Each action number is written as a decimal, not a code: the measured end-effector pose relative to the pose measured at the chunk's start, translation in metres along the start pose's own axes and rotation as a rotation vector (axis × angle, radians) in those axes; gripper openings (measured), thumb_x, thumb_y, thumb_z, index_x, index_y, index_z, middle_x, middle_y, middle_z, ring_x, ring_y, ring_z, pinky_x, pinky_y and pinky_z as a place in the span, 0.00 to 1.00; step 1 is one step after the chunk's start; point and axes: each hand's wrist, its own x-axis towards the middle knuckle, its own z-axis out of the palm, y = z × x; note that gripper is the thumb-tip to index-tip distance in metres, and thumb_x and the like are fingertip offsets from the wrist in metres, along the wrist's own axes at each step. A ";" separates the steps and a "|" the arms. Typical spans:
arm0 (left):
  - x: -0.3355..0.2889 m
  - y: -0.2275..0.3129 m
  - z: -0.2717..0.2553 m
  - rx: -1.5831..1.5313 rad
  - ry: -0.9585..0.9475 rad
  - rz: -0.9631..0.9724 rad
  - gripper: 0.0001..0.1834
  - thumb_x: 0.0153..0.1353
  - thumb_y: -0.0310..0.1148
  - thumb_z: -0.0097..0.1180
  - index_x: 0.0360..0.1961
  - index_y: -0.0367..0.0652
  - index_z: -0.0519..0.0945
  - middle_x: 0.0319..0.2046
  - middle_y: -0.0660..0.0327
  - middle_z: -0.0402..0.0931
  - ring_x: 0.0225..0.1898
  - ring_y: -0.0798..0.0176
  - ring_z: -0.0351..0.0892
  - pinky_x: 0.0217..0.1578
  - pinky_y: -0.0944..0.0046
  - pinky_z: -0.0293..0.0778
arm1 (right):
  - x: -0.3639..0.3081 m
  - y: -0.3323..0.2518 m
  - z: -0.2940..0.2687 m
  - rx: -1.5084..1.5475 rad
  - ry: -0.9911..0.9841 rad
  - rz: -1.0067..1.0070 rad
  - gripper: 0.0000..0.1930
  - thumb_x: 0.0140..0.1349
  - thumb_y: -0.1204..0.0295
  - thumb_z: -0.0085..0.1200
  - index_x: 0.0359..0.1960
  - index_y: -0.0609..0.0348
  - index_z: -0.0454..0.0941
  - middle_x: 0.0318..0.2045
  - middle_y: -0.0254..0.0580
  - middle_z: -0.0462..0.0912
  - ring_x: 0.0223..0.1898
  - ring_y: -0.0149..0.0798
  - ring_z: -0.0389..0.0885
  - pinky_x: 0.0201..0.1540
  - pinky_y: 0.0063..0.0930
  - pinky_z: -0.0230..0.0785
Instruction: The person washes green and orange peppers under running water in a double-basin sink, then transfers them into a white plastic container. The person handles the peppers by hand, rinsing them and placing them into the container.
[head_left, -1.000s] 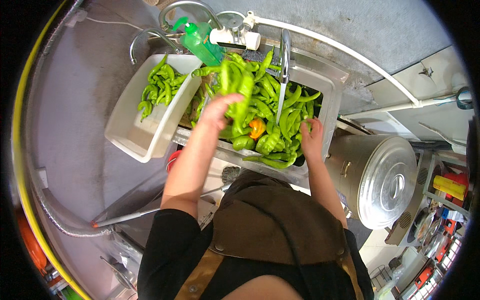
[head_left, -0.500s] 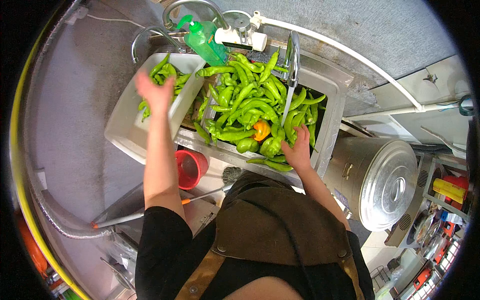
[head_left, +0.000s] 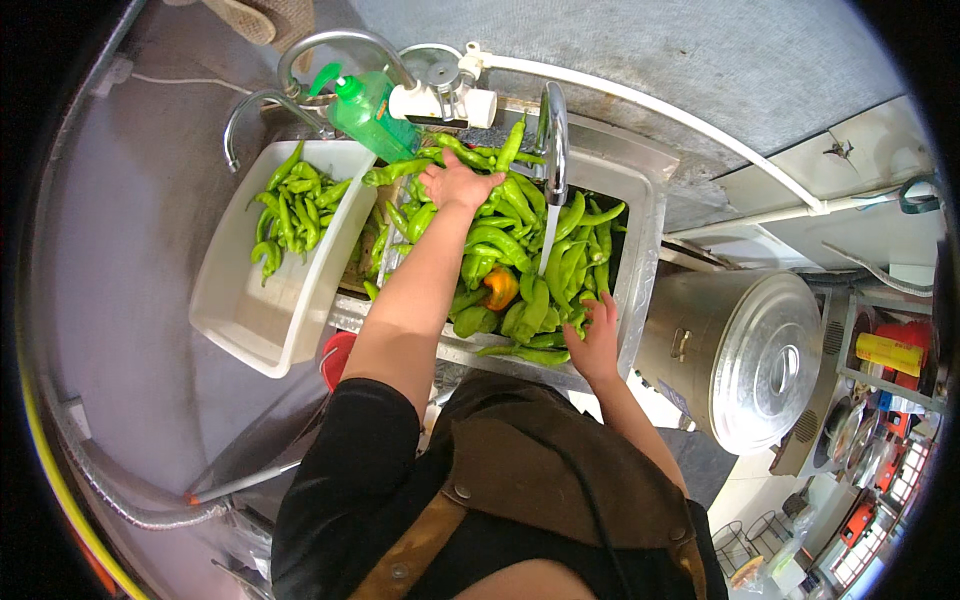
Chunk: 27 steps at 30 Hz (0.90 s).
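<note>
A heap of long green peppers [head_left: 495,238] fills the metal sink [head_left: 648,240], with one orange pepper [head_left: 501,288] near its front. My left hand [head_left: 460,186] lies over the heap's far left part, fingers spread, with no pepper visibly gripped. At the heap's near right edge, my right hand [head_left: 596,345] rests with fingers apart against the peppers. Water runs from the tap [head_left: 556,150] onto the heap. To the left stands a white plastic tub [head_left: 225,320] with a smaller bunch of green peppers [head_left: 293,212] at its far end.
Behind the sink are a green pump bottle [head_left: 374,115], a white pipe fitting [head_left: 440,103] and curved metal taps [head_left: 345,40]. A large lidded metal pot [head_left: 775,362] stands at the right. Part of a red bucket [head_left: 337,362] shows below the tub.
My left hand has moved right, from over the white tub to the heap in the sink. More peppers now show in the tub. My right hand stays by the heap's near right edge.
</note>
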 end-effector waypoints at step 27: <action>0.065 0.033 0.015 -0.262 0.004 -0.456 0.52 0.37 0.48 0.69 0.61 0.51 0.51 0.60 0.48 0.50 0.55 0.42 0.65 0.50 0.51 0.71 | -0.035 0.055 0.010 -0.050 0.123 0.072 0.21 0.49 0.75 0.58 0.46 0.61 0.68 0.60 0.55 0.55 0.40 0.42 0.74 0.43 0.32 0.71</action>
